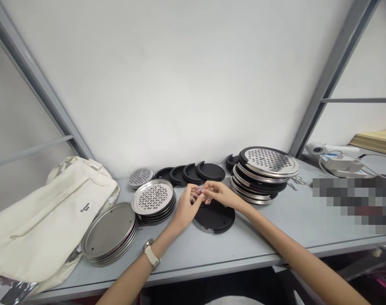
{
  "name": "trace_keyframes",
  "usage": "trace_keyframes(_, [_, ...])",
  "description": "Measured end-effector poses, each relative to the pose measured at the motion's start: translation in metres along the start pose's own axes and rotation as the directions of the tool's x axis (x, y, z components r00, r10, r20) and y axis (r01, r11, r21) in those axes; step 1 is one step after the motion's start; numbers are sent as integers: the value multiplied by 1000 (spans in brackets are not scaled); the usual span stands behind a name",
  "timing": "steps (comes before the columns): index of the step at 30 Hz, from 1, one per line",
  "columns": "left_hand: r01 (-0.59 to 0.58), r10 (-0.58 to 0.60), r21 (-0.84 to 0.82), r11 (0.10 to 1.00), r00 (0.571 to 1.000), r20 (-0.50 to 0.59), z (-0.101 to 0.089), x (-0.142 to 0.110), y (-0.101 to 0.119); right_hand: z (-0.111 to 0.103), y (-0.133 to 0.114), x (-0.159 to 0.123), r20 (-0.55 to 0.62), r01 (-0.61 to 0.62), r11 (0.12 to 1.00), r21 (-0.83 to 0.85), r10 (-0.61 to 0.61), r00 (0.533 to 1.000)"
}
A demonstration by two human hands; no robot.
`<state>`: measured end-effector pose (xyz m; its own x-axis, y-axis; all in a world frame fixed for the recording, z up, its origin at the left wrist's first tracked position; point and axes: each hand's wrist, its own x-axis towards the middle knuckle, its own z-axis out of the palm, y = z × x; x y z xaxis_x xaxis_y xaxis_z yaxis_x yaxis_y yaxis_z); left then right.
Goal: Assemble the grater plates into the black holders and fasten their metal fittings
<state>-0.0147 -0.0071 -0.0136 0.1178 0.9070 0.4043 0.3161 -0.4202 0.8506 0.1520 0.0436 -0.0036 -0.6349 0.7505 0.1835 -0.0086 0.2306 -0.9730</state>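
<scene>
My left hand [191,202] and my right hand [215,194] meet above a black round disc [220,220] lying on the grey tabletop. Both have their fingers pinched together around something small, too tiny to name. A bit of the disc's edge shows metal, and a small hole or knob is on its face. Left of my left hand stands a stack of round metal grater plates [154,198]. To the right of my right hand rises a taller pile of grater plates [265,163] with black rims.
Several black round pieces [211,171] lean along the wall beside a small grater disc [141,177]. Plain metal discs [109,231] are stacked at the left, next to a cream fabric bag [59,212]. Metal hooks [294,183] lie behind the tall pile.
</scene>
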Motion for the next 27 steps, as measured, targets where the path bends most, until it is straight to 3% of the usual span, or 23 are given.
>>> trace_keyframes(2, [54, -54, -82, 995, 999, 5, 1, 1, -5, 2, -1, 0, 6, -9, 996, 90, 8, 1000])
trace_keyframes(6, [63, -54, -113, 992, 995, 80, 2, 1, -10, 4, -4, 0, -3, 16, 987, 161, -15, 1000])
trace_keyframes(13, [11, -4, -120, 993, 998, 57, -4, 4, -5, 0, -7, 0, -38, 96, 995, -16, -96, 995])
trace_keyframes(18, [25, -25, -73, 997, 1000, -2, -11, 7, -2, 0, -1, 1, 55, 61, 996, -65, -58, 997])
trace_keyframes(20, [-8, 8, 2, 1000, 1000, -29, -14, 6, 2, 1, 2, 1, 61, 57, 993, -102, -51, 997])
trace_keyframes(23, [-132, 166, 271, 954, 980, -107, -18, 5, 9, 2, 3, -2, 68, 95, 962, -256, -80, 994])
trace_keyframes(27, [-203, 282, 432, 879, 951, -127, -22, 5, 13, 7, 1, -6, 125, 171, 845, -506, -124, 984])
